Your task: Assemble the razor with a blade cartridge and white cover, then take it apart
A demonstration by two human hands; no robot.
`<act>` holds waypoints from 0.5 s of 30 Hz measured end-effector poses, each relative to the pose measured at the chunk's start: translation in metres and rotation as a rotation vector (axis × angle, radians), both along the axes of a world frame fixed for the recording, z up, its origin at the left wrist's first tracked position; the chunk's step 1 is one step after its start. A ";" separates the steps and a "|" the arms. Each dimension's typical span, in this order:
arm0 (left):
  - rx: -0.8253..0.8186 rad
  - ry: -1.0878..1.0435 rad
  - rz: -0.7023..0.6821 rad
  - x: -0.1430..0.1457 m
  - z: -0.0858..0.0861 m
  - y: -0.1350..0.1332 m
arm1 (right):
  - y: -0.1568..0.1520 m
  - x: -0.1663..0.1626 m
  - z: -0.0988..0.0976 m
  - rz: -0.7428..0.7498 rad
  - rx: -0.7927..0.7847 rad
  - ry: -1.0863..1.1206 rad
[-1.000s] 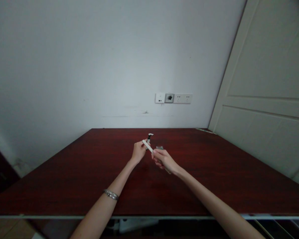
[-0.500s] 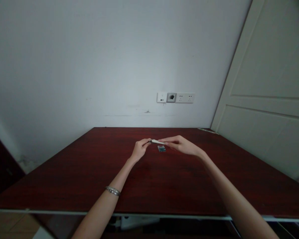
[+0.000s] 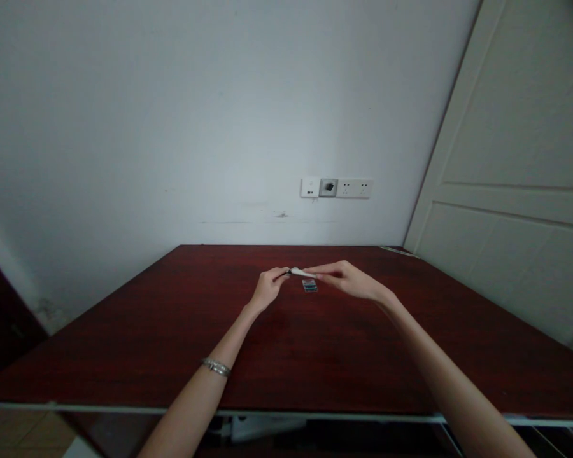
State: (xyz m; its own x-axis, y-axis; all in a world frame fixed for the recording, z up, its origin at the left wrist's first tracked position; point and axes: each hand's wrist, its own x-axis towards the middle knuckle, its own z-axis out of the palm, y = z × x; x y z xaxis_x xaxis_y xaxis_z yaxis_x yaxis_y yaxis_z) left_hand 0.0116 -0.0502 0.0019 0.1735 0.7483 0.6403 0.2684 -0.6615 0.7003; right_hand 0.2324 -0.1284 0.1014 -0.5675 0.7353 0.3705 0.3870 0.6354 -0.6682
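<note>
1. While the left hand (image 3: 267,284) pinches a small dark part (image 3: 289,271), the right hand (image 3: 348,278) holds the slim white piece (image 3: 302,272) between outstretched fingers and thumb.
2. A second ago that white piece slants from a curled right hand; now it runs nearly level between both hands — above the tabletop (image 3: 353,362), well in from its edges.
3. The two parts now meet end to end at the left fingertips; whether they are joined, I cannot tell.
4. The clear case (image 3: 310,285), partly covered then, shows fully now — between the back and front edges.
</note>
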 end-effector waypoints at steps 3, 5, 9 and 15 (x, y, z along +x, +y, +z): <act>-0.054 -0.037 -0.047 0.002 0.001 -0.002 | 0.001 0.002 -0.003 0.008 -0.050 0.010; -0.121 -0.082 -0.092 0.005 0.002 -0.004 | 0.003 0.001 -0.009 -0.061 -0.038 0.082; -0.225 -0.135 -0.208 0.014 0.003 -0.010 | 0.013 -0.008 -0.025 -0.173 0.041 0.214; -0.185 -0.036 -0.184 0.013 0.007 -0.014 | 0.014 -0.011 -0.022 -0.066 0.003 0.175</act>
State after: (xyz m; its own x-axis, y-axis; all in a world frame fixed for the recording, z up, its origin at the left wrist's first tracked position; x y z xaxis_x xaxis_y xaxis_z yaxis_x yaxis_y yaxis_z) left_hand 0.0245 -0.0643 0.0091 0.2972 0.8111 0.5037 0.1275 -0.5566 0.8209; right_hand 0.2217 -0.1149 0.0798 -0.4449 0.7674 0.4617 0.3053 0.6146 -0.7274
